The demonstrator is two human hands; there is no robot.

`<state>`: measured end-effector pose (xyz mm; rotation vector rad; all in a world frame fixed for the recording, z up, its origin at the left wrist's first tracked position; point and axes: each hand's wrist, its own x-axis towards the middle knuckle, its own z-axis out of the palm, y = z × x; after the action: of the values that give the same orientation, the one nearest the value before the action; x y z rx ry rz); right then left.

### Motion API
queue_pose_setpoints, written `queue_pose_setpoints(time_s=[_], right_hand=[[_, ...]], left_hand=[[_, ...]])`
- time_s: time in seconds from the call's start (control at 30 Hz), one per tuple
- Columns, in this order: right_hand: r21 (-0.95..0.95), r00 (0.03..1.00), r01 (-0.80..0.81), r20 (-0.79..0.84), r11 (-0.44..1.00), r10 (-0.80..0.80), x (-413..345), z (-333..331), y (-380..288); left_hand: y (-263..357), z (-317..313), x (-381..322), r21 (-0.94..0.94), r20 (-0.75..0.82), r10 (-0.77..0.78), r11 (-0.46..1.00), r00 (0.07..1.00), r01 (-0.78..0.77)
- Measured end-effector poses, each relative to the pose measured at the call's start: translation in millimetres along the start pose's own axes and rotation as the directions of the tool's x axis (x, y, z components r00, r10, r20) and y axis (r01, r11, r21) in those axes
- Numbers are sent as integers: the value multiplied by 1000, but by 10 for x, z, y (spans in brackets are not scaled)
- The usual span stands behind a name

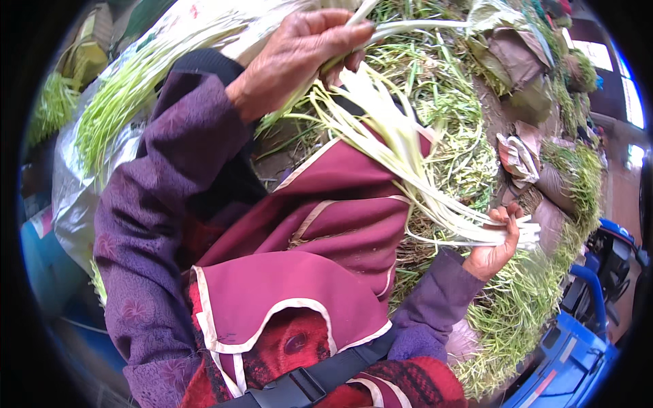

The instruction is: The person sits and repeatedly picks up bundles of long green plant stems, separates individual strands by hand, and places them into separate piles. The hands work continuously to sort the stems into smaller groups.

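Observation:
My left hand (308, 53) is at the top centre, its fingers closed on a few pale green stalks (423, 24) whose white ends stick out to the right. On the right, my right hand (494, 245) grips a bunch of long white-stemmed greens (433, 194) near its white ends. The leafy part of that bunch fans up and left over a maroon apron (331, 178) and beneath my left hand. Trimmed leaves and stalk waste (454, 122) lie heaped on the ground beyond the bunch.
More long white-and-green stalks (148, 86) lie at upper left on clear plastic sheeting (71, 194). Sacks (525, 56) and a crumpled bag (518, 158) sit at the right among piled greens (520, 296). A blue machine or vehicle (566, 362) stands at lower right.

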<state>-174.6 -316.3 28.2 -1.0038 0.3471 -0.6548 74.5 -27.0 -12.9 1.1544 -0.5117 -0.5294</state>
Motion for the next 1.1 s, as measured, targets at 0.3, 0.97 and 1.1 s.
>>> queue_pose_setpoints(time_s=[0.3,0.97,1.1], right_hand=[[-10,951,-269,158,963,267,430,744,94],[-411,940,-106,256,906,226,214,1513,142],[-310,946,-126,250,942,209,206,1544,179]], left_hand=[[139,516,-223,-63,251,-96,991,963,115],[218,886,-160,159,423,-24,986,906,-49],[235,887,-233,593,381,224,685,897,-423]])
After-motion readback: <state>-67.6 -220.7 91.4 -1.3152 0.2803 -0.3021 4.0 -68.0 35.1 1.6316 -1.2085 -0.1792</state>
